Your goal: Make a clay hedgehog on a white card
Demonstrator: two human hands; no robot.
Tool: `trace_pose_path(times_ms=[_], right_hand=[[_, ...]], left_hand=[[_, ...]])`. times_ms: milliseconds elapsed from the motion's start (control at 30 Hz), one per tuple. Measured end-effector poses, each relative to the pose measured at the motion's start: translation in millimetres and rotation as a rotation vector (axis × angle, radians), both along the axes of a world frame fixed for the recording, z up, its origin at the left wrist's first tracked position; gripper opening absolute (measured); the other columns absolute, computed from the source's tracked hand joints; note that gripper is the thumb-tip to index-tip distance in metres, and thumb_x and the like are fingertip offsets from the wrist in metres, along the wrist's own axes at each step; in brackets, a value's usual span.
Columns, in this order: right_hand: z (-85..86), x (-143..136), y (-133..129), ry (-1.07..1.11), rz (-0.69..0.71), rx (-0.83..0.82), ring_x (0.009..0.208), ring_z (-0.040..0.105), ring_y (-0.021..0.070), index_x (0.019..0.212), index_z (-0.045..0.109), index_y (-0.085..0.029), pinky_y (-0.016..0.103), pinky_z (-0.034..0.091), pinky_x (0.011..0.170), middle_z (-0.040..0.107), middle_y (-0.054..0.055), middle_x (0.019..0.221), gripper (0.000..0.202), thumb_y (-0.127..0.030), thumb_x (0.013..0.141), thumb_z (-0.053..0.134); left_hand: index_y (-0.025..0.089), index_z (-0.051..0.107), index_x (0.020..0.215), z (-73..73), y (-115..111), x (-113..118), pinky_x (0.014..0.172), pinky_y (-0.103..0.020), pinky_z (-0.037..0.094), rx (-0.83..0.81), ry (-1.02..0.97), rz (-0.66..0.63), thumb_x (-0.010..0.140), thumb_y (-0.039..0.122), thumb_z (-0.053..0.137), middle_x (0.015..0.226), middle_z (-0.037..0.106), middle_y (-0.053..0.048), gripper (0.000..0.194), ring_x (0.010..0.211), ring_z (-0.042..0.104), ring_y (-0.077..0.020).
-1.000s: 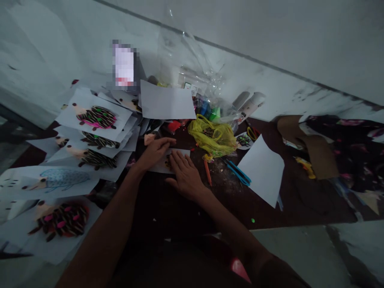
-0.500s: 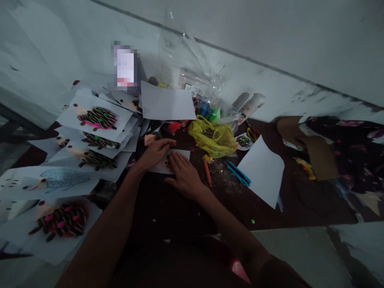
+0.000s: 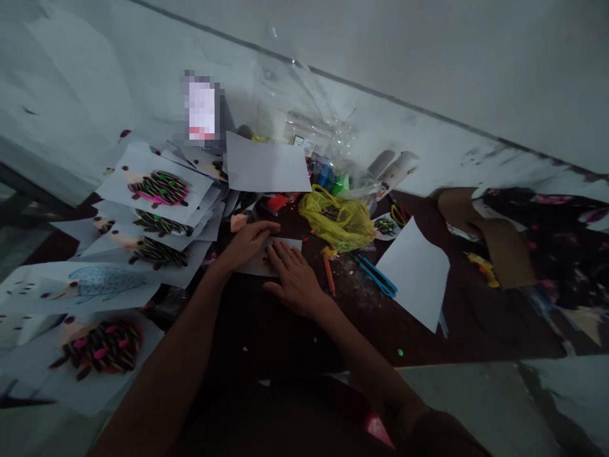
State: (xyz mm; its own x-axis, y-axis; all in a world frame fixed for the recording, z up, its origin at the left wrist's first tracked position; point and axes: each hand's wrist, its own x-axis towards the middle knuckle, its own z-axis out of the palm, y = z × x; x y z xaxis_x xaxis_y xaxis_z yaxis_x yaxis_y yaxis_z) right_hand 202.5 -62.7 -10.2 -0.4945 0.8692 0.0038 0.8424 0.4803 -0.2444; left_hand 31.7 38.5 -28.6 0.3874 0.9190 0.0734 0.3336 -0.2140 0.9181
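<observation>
A small white sheet of paper (image 3: 255, 268) lies on the dark table under both my hands. My right hand (image 3: 295, 276) rests flat across its right part, fingers stretched out and thumb apart. My left hand (image 3: 247, 245) reaches over the sheet's left and far edge with fingers extended, holding nothing that I can see. Between the hands a small dark and yellowish piece (image 3: 266, 260) shows on the sheet, partly covered by my right fingers. A lump of peach-coloured clay (image 3: 238, 221) sits just beyond my left hand.
On the left are stacked papers with seed-covered hedgehog figures (image 3: 159, 188). A yellow plastic bag (image 3: 335, 219), an orange stick (image 3: 328, 275), a blue-handled tool (image 3: 377, 275) and a white sheet (image 3: 416, 274) lie to the right. A blurred-out phone-like screen (image 3: 202, 108) leans on the wall.
Both hands stay at nearly the same place on the small sheet. The view has shifted very slightly.
</observation>
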Motion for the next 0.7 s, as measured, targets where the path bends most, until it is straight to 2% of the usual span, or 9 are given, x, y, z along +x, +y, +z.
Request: trace_pose_path(times_ms=[133, 267, 500, 700], right_hand=[[5.7, -2.3, -4.8, -0.022, 0.053, 0.037, 0.161, 0.019, 0.028, 0.161, 0.038, -0.014, 0.052, 0.02, 0.132, 0.029, 0.016, 0.17, 0.078, -0.063, 0.101, 0.048], [2.8, -6.9, -9.2, -0.049, 0.101, 0.033, 0.161, 0.02, 0.0284, 0.158, 0.041, -0.008, 0.051, 0.019, 0.132, 0.032, 0.018, 0.168, 0.081, -0.064, 0.1, 0.05], [-1.6, -8.4, -7.5, -0.061, 0.086, 0.014, 0.16, 0.023, 0.0298, 0.157, 0.04, -0.005, 0.05, 0.022, 0.132, 0.034, 0.021, 0.167, 0.084, -0.065, 0.1, 0.051], [-3.3, -7.0, -7.1, -0.019, 0.088, 0.014, 0.16, 0.023, 0.0295, 0.158, 0.041, -0.006, 0.051, 0.023, 0.131, 0.035, 0.02, 0.166, 0.081, -0.062, 0.101, 0.051]], left_hand=[[0.017, 0.074, 0.117, 0.5, 1.1, -1.0, 0.11, -0.045, 0.05, 0.012, 0.015, -0.01, 0.094, 0.032, 0.045, 0.119, 0.078, -0.01, 0.04, 0.114, 0.07, -0.0249], [0.018, 0.074, 0.117, -1.3, 2.1, -0.6, 0.111, -0.046, 0.049, 0.02, 0.005, -0.009, 0.094, 0.03, 0.045, 0.117, 0.079, -0.009, 0.039, 0.113, 0.071, -0.0241], [0.014, 0.072, 0.119, 0.3, 0.6, 0.1, 0.112, -0.047, 0.049, -0.024, -0.023, -0.015, 0.094, 0.031, 0.046, 0.121, 0.077, -0.012, 0.04, 0.116, 0.07, -0.0248], [0.016, 0.073, 0.118, 0.9, -0.2, 0.1, 0.111, -0.047, 0.05, -0.039, -0.035, -0.011, 0.093, 0.03, 0.047, 0.121, 0.077, -0.011, 0.039, 0.116, 0.07, -0.0251]])
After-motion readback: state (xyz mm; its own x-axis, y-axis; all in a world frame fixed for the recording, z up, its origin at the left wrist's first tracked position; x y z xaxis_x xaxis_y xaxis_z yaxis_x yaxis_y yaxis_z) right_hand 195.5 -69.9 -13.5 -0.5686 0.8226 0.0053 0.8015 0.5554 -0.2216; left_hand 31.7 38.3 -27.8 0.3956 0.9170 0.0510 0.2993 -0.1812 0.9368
